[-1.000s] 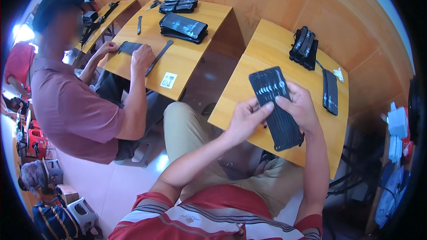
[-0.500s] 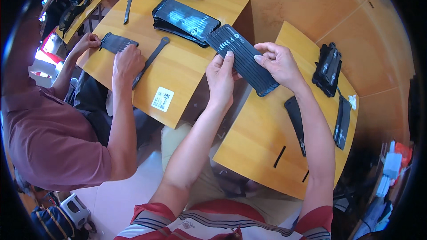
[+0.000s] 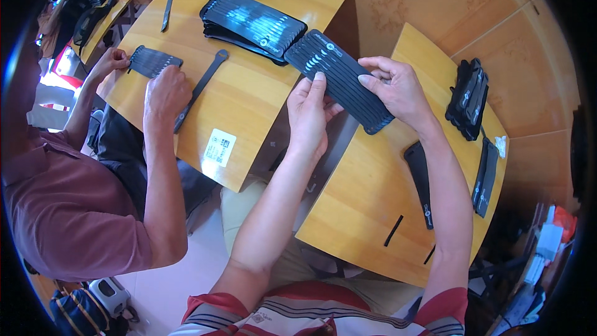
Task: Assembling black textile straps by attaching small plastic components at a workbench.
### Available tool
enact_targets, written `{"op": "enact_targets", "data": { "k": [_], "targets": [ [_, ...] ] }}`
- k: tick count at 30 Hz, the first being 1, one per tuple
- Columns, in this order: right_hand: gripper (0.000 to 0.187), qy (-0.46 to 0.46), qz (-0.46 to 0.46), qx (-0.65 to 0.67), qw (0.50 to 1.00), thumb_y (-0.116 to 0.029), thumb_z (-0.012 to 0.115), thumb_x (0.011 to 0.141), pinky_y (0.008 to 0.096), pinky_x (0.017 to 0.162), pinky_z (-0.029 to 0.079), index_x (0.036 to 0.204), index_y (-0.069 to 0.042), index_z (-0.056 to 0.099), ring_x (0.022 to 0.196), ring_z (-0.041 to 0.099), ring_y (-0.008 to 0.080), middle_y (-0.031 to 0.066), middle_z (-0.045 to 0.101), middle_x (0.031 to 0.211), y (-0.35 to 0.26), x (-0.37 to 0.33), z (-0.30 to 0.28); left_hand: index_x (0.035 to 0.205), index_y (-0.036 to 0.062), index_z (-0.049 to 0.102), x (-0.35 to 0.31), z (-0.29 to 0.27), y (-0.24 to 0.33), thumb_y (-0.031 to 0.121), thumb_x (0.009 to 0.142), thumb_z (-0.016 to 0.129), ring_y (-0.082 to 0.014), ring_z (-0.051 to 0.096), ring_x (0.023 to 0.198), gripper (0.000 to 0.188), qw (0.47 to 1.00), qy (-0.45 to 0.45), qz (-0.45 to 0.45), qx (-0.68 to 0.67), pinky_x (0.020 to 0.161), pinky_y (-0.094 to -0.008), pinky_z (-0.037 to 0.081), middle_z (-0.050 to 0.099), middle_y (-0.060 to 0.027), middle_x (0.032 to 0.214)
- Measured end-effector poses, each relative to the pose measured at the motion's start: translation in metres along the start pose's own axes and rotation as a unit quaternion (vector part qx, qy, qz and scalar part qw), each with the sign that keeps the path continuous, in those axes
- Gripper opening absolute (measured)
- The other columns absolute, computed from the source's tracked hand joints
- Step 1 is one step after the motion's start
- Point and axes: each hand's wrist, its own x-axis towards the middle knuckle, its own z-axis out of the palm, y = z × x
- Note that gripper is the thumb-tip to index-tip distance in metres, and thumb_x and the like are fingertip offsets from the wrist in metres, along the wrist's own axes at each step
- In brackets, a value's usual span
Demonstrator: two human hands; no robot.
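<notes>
My left hand [image 3: 308, 112] grips a black ribbed sheet [image 3: 341, 84], thumb on top, holding it between my hands. My right hand [image 3: 398, 90] has its thumb on the sheet's right edge; I can't tell whether those fingers grip. A black pile [image 3: 249, 22] lies beyond my left hand, and a dark strap [image 3: 418, 171] below my right.

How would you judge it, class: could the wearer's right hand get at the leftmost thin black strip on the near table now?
Probably yes, if it let go: the right hand and left hand hold the overlapping black pieces, but the thin black strip lies uncovered on the near table.
</notes>
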Motion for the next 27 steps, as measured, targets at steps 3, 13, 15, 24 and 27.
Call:
{"op": "enact_targets", "data": {
  "k": [3, 13, 15, 24, 27],
  "targets": [
    [0.029, 0.004, -0.009, 0.003, 1.000, -0.006, 0.066, 0.092, 0.0222, 0.071, 0.053, 0.119, 0.006, 0.064, 0.078, 0.064, 0.0077, 0.0059, 0.070, 0.087, -0.001, 0.001, 0.002, 0.109, 0.0068, 0.062, 0.002, -0.004, -0.002, 0.028, 0.105, 0.049, -0.0067, 0.062, 0.082, 0.025, 1.000, 0.004, 0.001, -0.003, 0.068, -0.0229, 0.054, 0.066, -0.0013, 0.094],
    [0.025, 0.032, -0.037, -0.058, 0.997, -0.009, 0.072, 0.086, 0.0302, 0.071, 0.053, 0.109, 0.000, 0.070, 0.075, 0.069, 0.0166, 0.0133, 0.074, 0.086, -0.004, 0.008, -0.002, 0.111, 0.0069, 0.061, 0.003, -0.003, -0.002, 0.028, 0.105, 0.049, -0.0084, 0.064, 0.084, 0.025, 0.999, -0.013, 0.006, -0.033, 0.072, -0.0250, 0.055, 0.067, -0.0025, 0.098],
    [0.025, 0.030, -0.041, -0.051, 0.997, -0.010, 0.072, 0.086, 0.0300, 0.070, 0.053, 0.109, 0.001, 0.070, 0.074, 0.068, 0.0160, 0.0125, 0.074, 0.085, -0.004, 0.009, -0.001, 0.111, 0.0070, 0.061, 0.005, -0.006, -0.003, 0.027, 0.105, 0.049, -0.0091, 0.064, 0.085, 0.024, 1.000, -0.017, 0.003, -0.026, 0.073, -0.0256, 0.056, 0.068, -0.0030, 0.099],
    [0.027, 0.034, -0.025, -0.028, 0.999, -0.005, 0.069, 0.090, 0.0230, 0.069, 0.053, 0.115, 0.005, 0.066, 0.074, 0.063, 0.0071, 0.0054, 0.071, 0.086, -0.005, -0.007, -0.005, 0.109, 0.0073, 0.061, -0.004, 0.002, -0.001, 0.027, 0.104, 0.050, -0.0095, 0.065, 0.085, 0.023, 0.999, -0.023, -0.001, -0.029, 0.074, -0.0267, 0.056, 0.068, -0.0026, 0.098],
    [0.030, 0.052, -0.027, -0.024, 0.998, -0.006, 0.069, 0.091, 0.0229, 0.070, 0.052, 0.118, 0.006, 0.063, 0.075, 0.063, 0.0071, 0.0066, 0.071, 0.087, -0.018, -0.031, -0.009, 0.111, 0.0074, 0.061, -0.018, 0.008, 0.002, 0.026, 0.104, 0.052, -0.0097, 0.066, 0.086, 0.022, 0.997, -0.058, 0.002, -0.041, 0.074, -0.0265, 0.056, 0.069, -0.0027, 0.099]
  ]
}}
